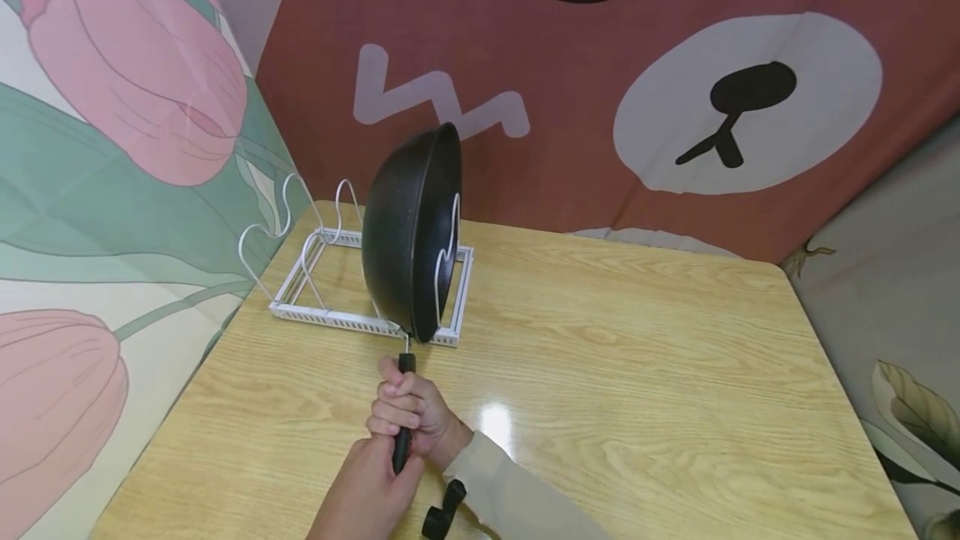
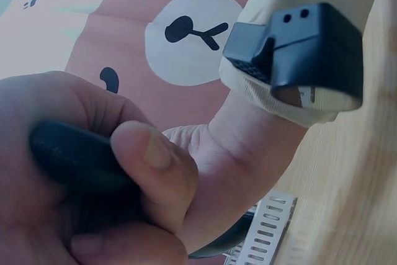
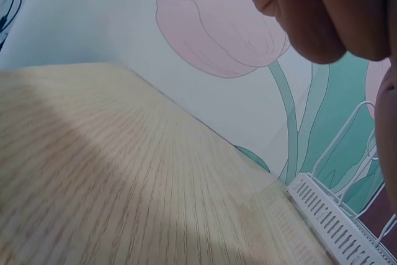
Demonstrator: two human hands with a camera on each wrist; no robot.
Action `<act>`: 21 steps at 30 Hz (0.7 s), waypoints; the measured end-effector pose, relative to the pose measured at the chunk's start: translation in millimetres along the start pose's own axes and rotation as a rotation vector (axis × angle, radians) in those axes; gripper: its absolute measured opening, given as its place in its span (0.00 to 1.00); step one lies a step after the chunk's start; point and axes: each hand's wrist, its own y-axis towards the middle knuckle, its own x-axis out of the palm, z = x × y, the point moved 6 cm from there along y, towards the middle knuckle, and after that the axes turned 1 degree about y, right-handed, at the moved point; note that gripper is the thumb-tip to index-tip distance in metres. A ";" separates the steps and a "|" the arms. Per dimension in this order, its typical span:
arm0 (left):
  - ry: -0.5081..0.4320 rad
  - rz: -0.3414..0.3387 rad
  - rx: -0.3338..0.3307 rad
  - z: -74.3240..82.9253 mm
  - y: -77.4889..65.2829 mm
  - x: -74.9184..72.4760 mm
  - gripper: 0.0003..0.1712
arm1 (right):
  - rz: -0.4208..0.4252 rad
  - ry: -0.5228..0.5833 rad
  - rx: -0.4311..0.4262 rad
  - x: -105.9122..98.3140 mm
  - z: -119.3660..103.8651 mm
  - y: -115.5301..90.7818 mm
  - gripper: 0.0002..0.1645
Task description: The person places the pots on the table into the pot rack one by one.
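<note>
A black wok [image 1: 397, 232] stands on its side in a white wire rack [image 1: 352, 321], its open face toward the right. One of the rack's wire dividers rises in front of the wok's inner face. My right hand [image 1: 416, 415] wraps its fingers round the upper part of the black handle [image 1: 406, 363]. Lower down, at the handle's end, my left hand [image 1: 367, 486] grips it too. The left wrist view shows the handle end [image 2: 74, 153] inside the curled fingers of the left hand [image 2: 142, 197]. In the right wrist view only some fingers [image 3: 310, 17] appear.
The rack sits at the back left of a wooden table [image 1: 637, 357], with more wire dividers [image 1: 285, 215] at its left. Printed cloths [image 1: 555, 107] hang behind and beside the table. A black wrist camera [image 1: 444, 511] is near the right sleeve [image 1: 517, 486].
</note>
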 end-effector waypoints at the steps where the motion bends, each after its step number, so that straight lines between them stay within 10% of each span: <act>1: -0.003 -0.012 -0.004 -0.7 0.2 0.0 0.06 | 0.012 -0.014 -0.002 -1.2 0.3 -0.4 0.14; 21: 0.160 -0.021 -0.040 -7.9 1.2 -22.3 0.17 | 0.351 -0.368 -0.064 -14.3 -6.1 -14.0 0.18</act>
